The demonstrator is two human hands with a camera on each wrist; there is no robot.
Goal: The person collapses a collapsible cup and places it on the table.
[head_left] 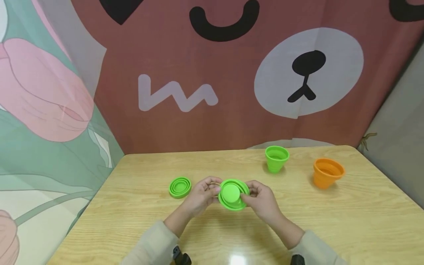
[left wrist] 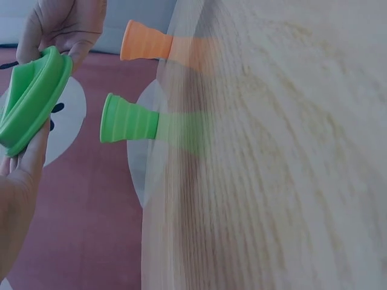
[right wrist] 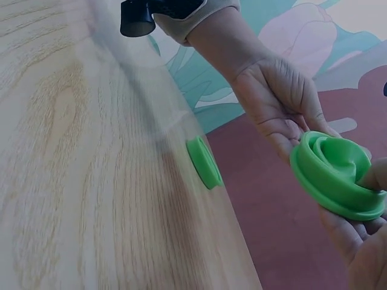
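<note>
A partly folded green collapsible cup (head_left: 230, 194) is held above the table between both hands, its round base turned toward the head camera. My left hand (head_left: 202, 195) grips its left rim, thumb in front and fingers behind. On the opposite side my right hand (head_left: 264, 200) pinches the rim, with the thumb on the rings beside the base. The right wrist view shows the cup's rings (right wrist: 335, 172) pushed unevenly, one side dented under the right thumb. A second green collapsible cup (head_left: 180, 187), folded flat, lies on the table left of my left hand.
Farther back on the wooden table (head_left: 132, 206) stands an expanded green cup (head_left: 276, 162). An expanded orange cup (head_left: 326, 175) is to its right. A printed cloth (head_left: 165, 125) hangs behind the table's back edge.
</note>
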